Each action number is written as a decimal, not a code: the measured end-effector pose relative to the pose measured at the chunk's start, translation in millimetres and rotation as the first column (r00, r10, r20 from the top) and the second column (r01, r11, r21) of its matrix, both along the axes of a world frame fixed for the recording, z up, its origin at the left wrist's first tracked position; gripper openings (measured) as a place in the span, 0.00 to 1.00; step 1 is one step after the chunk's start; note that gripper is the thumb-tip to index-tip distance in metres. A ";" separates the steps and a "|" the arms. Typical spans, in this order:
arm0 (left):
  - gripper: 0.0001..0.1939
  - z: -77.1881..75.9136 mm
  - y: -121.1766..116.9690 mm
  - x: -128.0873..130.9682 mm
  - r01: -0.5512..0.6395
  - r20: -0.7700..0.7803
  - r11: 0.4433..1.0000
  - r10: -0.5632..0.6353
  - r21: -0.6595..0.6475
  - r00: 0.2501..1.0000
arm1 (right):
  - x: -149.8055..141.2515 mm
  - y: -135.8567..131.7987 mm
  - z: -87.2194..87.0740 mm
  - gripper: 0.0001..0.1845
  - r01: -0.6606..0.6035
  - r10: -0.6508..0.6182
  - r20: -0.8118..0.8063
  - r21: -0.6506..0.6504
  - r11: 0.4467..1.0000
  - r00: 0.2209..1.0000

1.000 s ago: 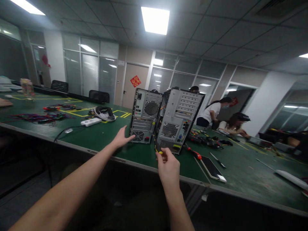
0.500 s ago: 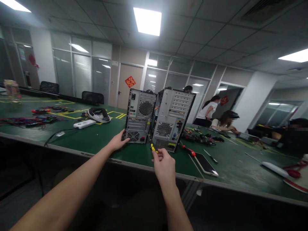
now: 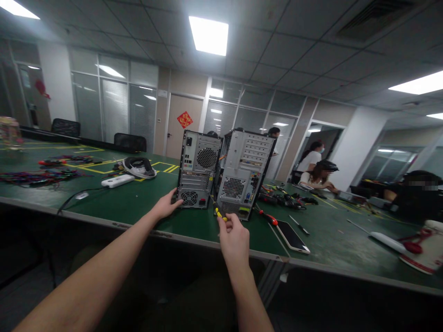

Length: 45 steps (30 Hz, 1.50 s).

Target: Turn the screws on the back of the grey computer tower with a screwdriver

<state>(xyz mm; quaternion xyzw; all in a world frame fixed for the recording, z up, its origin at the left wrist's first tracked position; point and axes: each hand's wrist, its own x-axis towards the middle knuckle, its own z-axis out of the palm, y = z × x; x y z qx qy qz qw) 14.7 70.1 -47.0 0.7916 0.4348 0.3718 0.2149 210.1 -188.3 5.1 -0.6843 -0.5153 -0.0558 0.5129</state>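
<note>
Two computer cases stand upright side by side, rear panels facing me: a smaller one (image 3: 199,180) on the left and a taller one (image 3: 242,166) on the right. My left hand (image 3: 166,205) grips the smaller case at its lower left edge, thumb on the rear panel and the other fingers mostly hidden along the side. A black and yellow screwdriver (image 3: 218,212) is pinched in my right hand (image 3: 235,235). Its shaft points up and left towards the lower right of the smaller case; whether the tip touches a screw is too small to tell.
A red-handled tool (image 3: 270,217), a phone (image 3: 292,237) and another screwdriver (image 3: 299,225) lie to the right. On the left are a white power strip (image 3: 117,180) and bundled wires (image 3: 41,176). Several people are at the far right side of the green table (image 3: 332,240).
The view has shifted slightly, so the scene sits a little further left. Both hands keep their hold on the case and screwdriver. People in the background have moved.
</note>
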 end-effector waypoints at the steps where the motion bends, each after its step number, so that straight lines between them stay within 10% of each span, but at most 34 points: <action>1: 0.42 0.3 -0.2 -0.1 0.002 0.005 1.000 -0.002 -0.004 1.000 | -0.2 0.8 -0.8 0.13 -0.011 0.011 -0.025 -0.004 1.000 1.000; 9: 0.39 6.4 -7.4 -0.2 0.017 0.045 0.999 -0.015 -0.037 0.999 | -3.9 -3.4 2.5 0.17 -0.157 0.161 -0.104 0.041 0.987 0.982; 45: 0.37 -3.8 6.7 -1.0 0.037 0.096 0.999 -0.035 -0.014 0.995 | -5.7 -3.5 1.1 0.16 -0.109 0.109 0.007 0.005 0.994 0.994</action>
